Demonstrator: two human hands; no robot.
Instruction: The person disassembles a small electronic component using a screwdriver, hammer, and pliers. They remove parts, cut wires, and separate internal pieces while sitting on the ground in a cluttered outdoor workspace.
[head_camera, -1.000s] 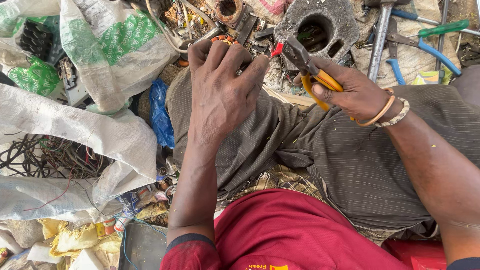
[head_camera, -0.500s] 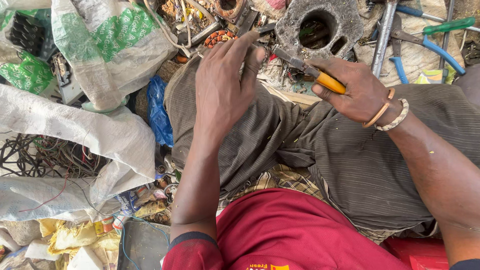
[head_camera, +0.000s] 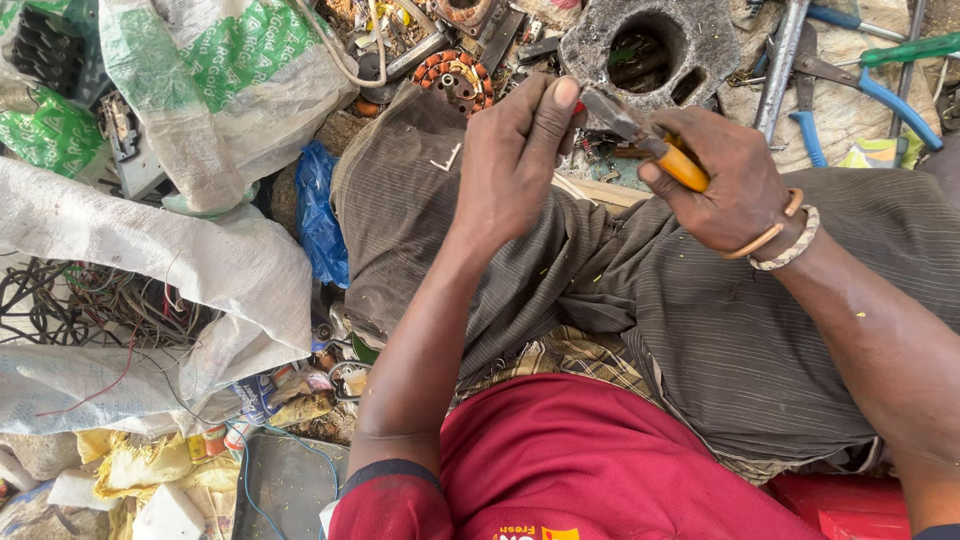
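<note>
Far left of the frame: a white woven sack lay across the ground, a tangle of dark wires spilling out beneath its edge. Upper left, a second sack with green print slumped against a black ridged part. A crumpled blue plastic bag sat just beside the person's knee.

Top centre, a copper-wound stator rested among scrap metal, near the left hand. That hand was raised over the lap with fingers curled inward, thumb and forefinger pinched shut on a small red-tipped piece; what the piece was could not be told, mostly hidden behind the fingers.

Immediately right, the pliers with orange handles met that piece, nose pointing left toward the left fingertips. The right hand was wrapped tight round the handles, squeezed closed. Two bracelets circled the right wrist.

Behind the hands, top centre-right, a grey cast metal housing with a round hole. Far upper right: blue-handled pliers and a green-handled screwdriver lay on the ground, well apart from the hands
</note>
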